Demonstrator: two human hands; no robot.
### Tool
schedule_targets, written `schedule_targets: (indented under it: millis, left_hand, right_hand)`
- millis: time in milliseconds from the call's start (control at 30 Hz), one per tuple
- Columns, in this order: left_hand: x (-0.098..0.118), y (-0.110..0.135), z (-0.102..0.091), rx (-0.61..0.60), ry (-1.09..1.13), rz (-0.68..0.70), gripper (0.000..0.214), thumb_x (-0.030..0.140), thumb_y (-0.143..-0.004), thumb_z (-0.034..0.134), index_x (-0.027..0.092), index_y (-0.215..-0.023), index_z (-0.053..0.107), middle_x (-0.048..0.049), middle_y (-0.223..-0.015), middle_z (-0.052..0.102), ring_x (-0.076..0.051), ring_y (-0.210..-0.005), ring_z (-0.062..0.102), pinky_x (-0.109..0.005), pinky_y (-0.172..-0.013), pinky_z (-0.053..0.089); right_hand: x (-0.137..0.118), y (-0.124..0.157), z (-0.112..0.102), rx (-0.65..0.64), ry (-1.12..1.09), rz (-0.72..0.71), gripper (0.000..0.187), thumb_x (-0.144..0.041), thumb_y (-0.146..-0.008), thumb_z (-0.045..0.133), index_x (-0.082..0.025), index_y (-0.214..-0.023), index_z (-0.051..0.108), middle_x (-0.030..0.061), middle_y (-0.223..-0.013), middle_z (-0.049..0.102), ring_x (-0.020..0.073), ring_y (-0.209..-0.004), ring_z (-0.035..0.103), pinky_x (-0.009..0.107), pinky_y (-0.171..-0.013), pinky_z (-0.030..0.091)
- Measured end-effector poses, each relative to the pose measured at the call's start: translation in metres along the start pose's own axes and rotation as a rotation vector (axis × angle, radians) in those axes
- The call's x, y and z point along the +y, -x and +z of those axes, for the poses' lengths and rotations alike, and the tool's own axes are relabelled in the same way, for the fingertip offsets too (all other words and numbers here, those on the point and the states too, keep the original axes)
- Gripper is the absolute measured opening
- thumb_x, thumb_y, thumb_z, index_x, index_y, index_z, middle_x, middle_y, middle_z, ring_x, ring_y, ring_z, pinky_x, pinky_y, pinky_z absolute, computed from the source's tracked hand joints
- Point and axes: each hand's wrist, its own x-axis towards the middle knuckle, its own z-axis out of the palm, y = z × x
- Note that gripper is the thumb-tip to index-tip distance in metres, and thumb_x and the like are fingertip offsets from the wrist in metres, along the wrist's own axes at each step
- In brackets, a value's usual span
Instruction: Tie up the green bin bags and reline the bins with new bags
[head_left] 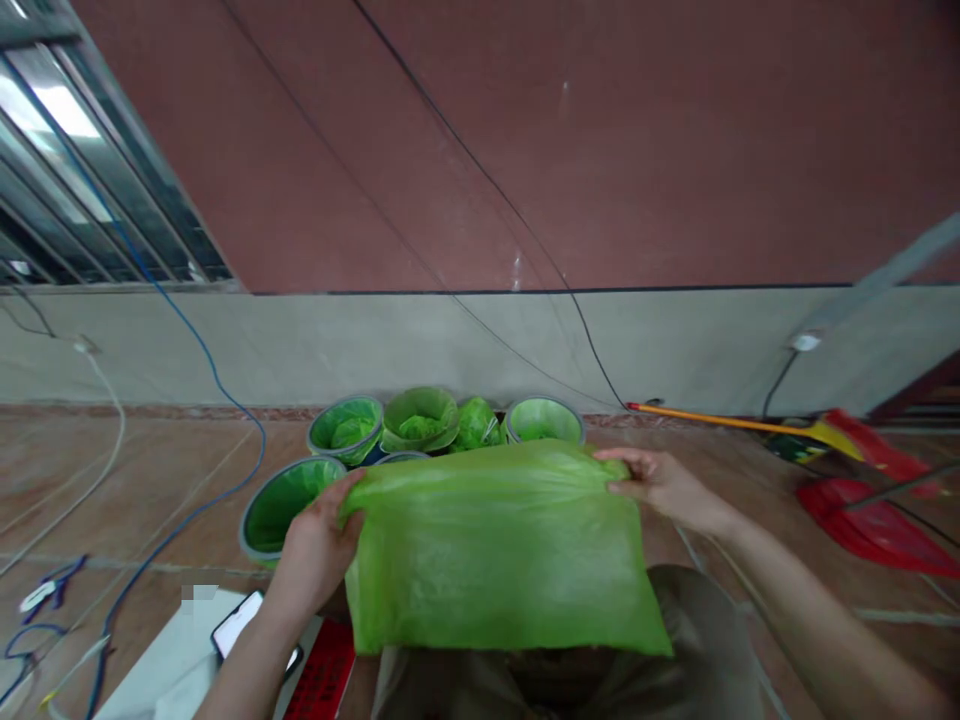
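A green plastic bag [502, 560] is stretched wide in front of my knees and hangs down flat. My left hand [319, 545] is closed on its upper left corner. At the upper right corner my right hand [652, 480] pinches the bag between thumb and fingers. Just beyond my left hand stands a bin [259, 525] lined with green plastic. Behind the bag, by the wall, are more lined bins, among them a left one [322, 430], a middle one [420, 415] and a right one [547, 405]. Another bin's rim [405, 457] is mostly hidden by the bag.
A crumpled green bag [476, 422] lies among the bins. At right are a red dustpan [862, 520] and a broom with an orange handle [712, 418]. A blue cable [210, 365] crosses the floor at left. A phone [238, 625] and a red basket [324, 670] are near my left forearm.
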Motion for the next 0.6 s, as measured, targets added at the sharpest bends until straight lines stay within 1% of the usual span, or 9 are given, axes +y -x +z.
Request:
schedule_targets:
  millis: [100,167,233,300,367,400,467,533,600]
  left_hand:
    - [-0.004,-0.004,0.001,0.031,-0.234,0.117,0.029,0.030,-0.078,0.054,0.020,-0.097,0.073,-0.0088,-0.101,0.073,-0.026,-0.093,0.069,-0.037,-0.090,0.054]
    - [-0.005,-0.004,0.000,0.049,-0.269,0.157,0.025,0.033,-0.081,0.052,0.021,-0.088,0.072,-0.0080,-0.096,0.071,-0.024,-0.088,0.067,-0.036,-0.088,0.054]
    - [-0.007,-0.004,0.000,0.096,-0.192,0.169,0.024,0.038,-0.079,0.055,0.020,-0.082,0.071,-0.0086,-0.105,0.068,-0.023,-0.095,0.065,-0.035,-0.091,0.052]
    - [-0.009,-0.004,0.000,0.124,-0.019,0.147,0.026,0.043,-0.077,0.061,0.019,-0.077,0.069,-0.0100,-0.120,0.063,-0.024,-0.108,0.062,-0.035,-0.096,0.050]
    - [-0.008,-0.003,0.001,0.101,0.182,0.093,0.031,0.047,-0.078,0.062,0.017,-0.081,0.067,-0.0111,-0.127,0.061,-0.025,-0.113,0.059,-0.033,-0.095,0.049]
    - [-0.007,-0.002,0.002,0.081,0.262,0.061,0.032,0.048,-0.081,0.060,0.016,-0.087,0.066,-0.0112,-0.124,0.063,-0.024,-0.111,0.061,-0.032,-0.092,0.050]
    - [-0.001,0.000,0.007,0.089,0.313,0.001,0.033,0.047,-0.086,0.054,0.016,-0.095,0.063,-0.0090,-0.105,0.068,-0.020,-0.093,0.064,-0.029,-0.080,0.051]
    - [0.005,0.000,0.014,0.178,0.175,-0.046,0.029,0.044,-0.090,0.049,0.017,-0.094,0.059,-0.0035,-0.081,0.065,-0.017,-0.073,0.061,-0.026,-0.067,0.048]
    - [0.011,-0.002,0.024,0.252,-0.056,-0.075,0.022,0.038,-0.091,0.048,0.018,-0.092,0.056,0.0004,-0.068,0.059,-0.015,-0.061,0.056,-0.025,-0.060,0.042]
  right_hand:
    - [0.009,0.000,-0.001,0.057,0.316,-0.100,0.029,-0.039,-0.074,0.067,-0.019,-0.092,0.076,0.0074,-0.095,0.072,0.0205,-0.083,0.065,0.034,-0.078,0.051]
    - [0.011,0.001,-0.002,0.113,0.429,-0.172,0.027,-0.043,-0.080,0.061,-0.020,-0.080,0.075,0.0084,-0.096,0.069,0.0214,-0.088,0.064,0.036,-0.084,0.049]
    - [0.012,0.004,-0.003,0.185,0.382,-0.228,0.034,-0.050,-0.082,0.059,-0.020,-0.073,0.072,0.0107,-0.108,0.068,0.0240,-0.100,0.063,0.037,-0.091,0.047]
    - [0.011,0.007,-0.001,0.249,0.217,-0.250,0.038,-0.056,-0.081,0.060,-0.020,-0.075,0.071,0.0114,-0.120,0.065,0.0256,-0.112,0.059,0.036,-0.095,0.045]
    - [0.010,0.009,0.004,0.289,0.024,-0.219,0.040,-0.059,-0.081,0.059,-0.020,-0.081,0.068,0.0100,-0.112,0.068,0.0237,-0.105,0.061,0.033,-0.089,0.047]
    - [0.009,0.010,0.008,0.313,-0.050,-0.191,0.041,-0.060,-0.082,0.058,-0.020,-0.083,0.066,0.0081,-0.100,0.070,0.0216,-0.093,0.062,0.031,-0.082,0.048]
    - [0.009,0.008,0.016,0.426,-0.101,-0.155,0.042,-0.061,-0.084,0.054,-0.020,-0.083,0.062,0.0033,-0.077,0.066,0.0176,-0.071,0.059,0.027,-0.068,0.046]
    - [0.013,0.002,0.024,0.599,0.029,-0.169,0.041,-0.059,-0.087,0.049,-0.020,-0.083,0.060,0.0020,-0.070,0.062,0.0169,-0.065,0.055,0.026,-0.063,0.043]
    - [0.022,-0.009,0.029,0.718,0.248,-0.199,0.040,-0.055,-0.090,0.045,-0.019,-0.087,0.061,0.0044,-0.074,0.065,0.0188,-0.069,0.057,0.028,-0.066,0.043]
